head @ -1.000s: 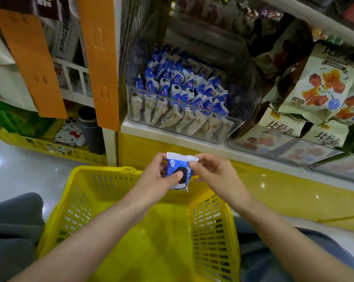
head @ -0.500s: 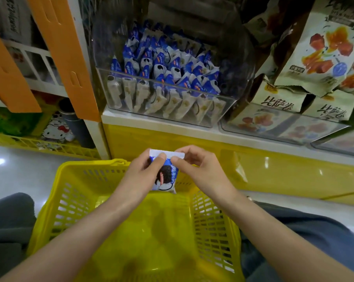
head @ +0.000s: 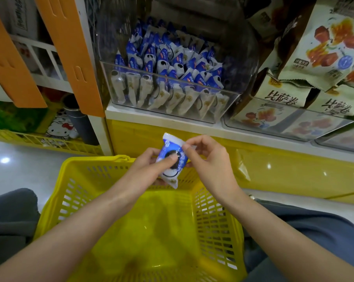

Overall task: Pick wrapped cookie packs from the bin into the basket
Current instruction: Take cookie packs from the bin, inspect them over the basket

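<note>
Blue cookie pack (head: 170, 159), pinched between left hand (head: 149, 166) and right hand (head: 209, 159), hangs over basket's (head: 98, 159) far rim.

The person has dark grey trousers (head: 314, 231) on, soft and a bit creased, seen at both knees. The left arm (head: 80, 231) and right arm (head: 273, 224) are bare. The left grip (head: 149, 165) and right grip (head: 208, 159) are bare too.

Both hands hold one blue-and-white cookie pack (head: 170, 162): the left hand (head: 149, 165) grips it with the thumb across its front, and the right hand (head: 206, 157) pinches its upper right edge. The yellow basket (head: 74, 192) sits below them; the clear bin (head: 227, 102) of packs lies beyond.
</note>
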Motion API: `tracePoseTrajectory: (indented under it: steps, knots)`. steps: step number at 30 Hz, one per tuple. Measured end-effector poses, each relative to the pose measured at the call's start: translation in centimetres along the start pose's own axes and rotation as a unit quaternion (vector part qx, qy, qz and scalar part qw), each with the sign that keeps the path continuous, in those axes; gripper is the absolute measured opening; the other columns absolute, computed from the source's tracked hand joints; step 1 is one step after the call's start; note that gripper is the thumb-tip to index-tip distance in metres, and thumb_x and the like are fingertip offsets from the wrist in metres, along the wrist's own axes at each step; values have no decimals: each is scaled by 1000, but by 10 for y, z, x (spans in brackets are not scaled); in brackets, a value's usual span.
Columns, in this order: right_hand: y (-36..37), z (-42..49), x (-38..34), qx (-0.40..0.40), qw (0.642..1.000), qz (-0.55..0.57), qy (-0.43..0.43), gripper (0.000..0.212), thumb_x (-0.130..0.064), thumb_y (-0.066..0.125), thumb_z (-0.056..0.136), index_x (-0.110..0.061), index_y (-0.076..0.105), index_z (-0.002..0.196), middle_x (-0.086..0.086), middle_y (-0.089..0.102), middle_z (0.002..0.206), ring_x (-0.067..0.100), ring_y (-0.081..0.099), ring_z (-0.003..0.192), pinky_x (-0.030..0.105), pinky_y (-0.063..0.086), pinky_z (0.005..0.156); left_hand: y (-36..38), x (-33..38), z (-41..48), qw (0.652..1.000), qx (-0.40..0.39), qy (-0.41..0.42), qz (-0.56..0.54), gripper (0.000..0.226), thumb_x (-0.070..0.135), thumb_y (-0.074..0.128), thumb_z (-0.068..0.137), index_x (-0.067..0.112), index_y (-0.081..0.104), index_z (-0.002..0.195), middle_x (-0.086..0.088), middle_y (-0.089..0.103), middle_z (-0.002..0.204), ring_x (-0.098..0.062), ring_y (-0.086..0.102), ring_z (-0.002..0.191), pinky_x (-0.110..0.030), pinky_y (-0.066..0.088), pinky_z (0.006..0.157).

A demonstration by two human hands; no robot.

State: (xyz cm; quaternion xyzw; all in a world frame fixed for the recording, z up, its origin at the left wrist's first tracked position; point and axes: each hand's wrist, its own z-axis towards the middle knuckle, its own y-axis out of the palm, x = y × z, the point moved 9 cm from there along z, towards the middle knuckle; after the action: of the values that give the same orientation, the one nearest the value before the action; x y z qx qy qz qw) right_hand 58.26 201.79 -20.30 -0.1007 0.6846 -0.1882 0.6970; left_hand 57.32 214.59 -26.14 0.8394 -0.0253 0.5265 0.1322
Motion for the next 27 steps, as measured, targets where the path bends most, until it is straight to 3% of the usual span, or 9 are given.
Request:
tracePoseTrajectory:
  steps: [4, 7, 10, 14, 17, 19, 21, 23, 27]
  knots:
    - [2, 3, 22, 5, 969, 194, 153, 4, -4, 53, 91, -6, 55, 88, 17, 60, 93, 14, 61, 74, 20, 56, 60, -10, 12, -2, 997, 43, 61, 1, 27, 10, 65, 82, 10, 53, 106, -3, 68, 95, -5, 65, 72, -16, 52, 61]
    - [11, 1, 27, -47, 970, 168, 170, 23, -2, 54, 90, -1, 46, 111, 13, 59, 84, 12, 60, 73, 22, 56, 62, -28, 22, -3, 990, 99, 98, 3, 19, 12, 63, 83, 13, 55, 100, -3, 68, 92, -7, 64, 73, -16, 51, 62]
    - [25, -5, 28, -143, 968, 100, 179, 27, -2, 57, 88, -4, 47, 113, 8, 60, 75, 10, 59, 66, 18, 53, 61, -41, 27, -4, 984, 136, 118, 9, 9, 17, 60, 86, 16, 57, 95, -2, 69, 91, -6, 63, 75, -15, 52, 63]
    - [42, -14, 29, -236, 955, 50, 175, 12, -2, 58, 88, -3, 56, 100, 3, 62, 73, -1, 59, 55, 14, 50, 59, -41, 27, -7, 982, 136, 131, -2, 1, 17, 55, 90, 16, 56, 90, -2, 67, 89, -4, 62, 73, -14, 51, 63]
    - [44, -15, 32, -247, 953, 25, 172, 11, -3, 60, 87, -12, 55, 91, 1, 62, 76, 9, 61, 64, 20, 51, 64, -39, 26, -6, 983, 129, 128, -2, 6, 12, 57, 89, 17, 55, 86, -1, 66, 85, -8, 62, 74, -20, 51, 66]
    - [39, -13, 36, -229, 960, -73, 144, 21, -11, 68, 82, -16, 52, 96, 0, 60, 91, 18, 60, 81, 29, 50, 74, -37, 28, -5, 985, 116, 130, 3, 12, 8, 59, 87, 17, 53, 82, 0, 66, 80, -6, 63, 70, -18, 52, 61]
    - [38, -13, 38, -212, 958, -162, 104, 53, -20, 73, 78, -14, 43, 121, 0, 51, 118, 17, 55, 102, 26, 44, 84, -35, 28, -6, 984, 107, 136, 42, 16, 4, 60, 85, 17, 52, 78, -1, 63, 78, -10, 62, 72, -24, 53, 64]
    - [42, -12, 33, -201, 967, -136, 70, 69, -20, 74, 77, -13, 35, 133, 0, 44, 131, 13, 51, 110, 21, 43, 90, -31, 27, -5, 980, 95, 138, 110, 18, 4, 62, 84, 17, 52, 76, -5, 61, 78, -18, 58, 74, -34, 48, 68]
    - [43, -9, 18, -201, 978, -40, 35, 31, -20, 69, 82, -19, 56, 111, -9, 62, 101, 4, 61, 89, 21, 50, 81, -20, 24, -6, 978, 54, 141, 141, 18, 3, 65, 82, 15, 53, 75, -2, 57, 72, -12, 50, 65, -26, 40, 62]
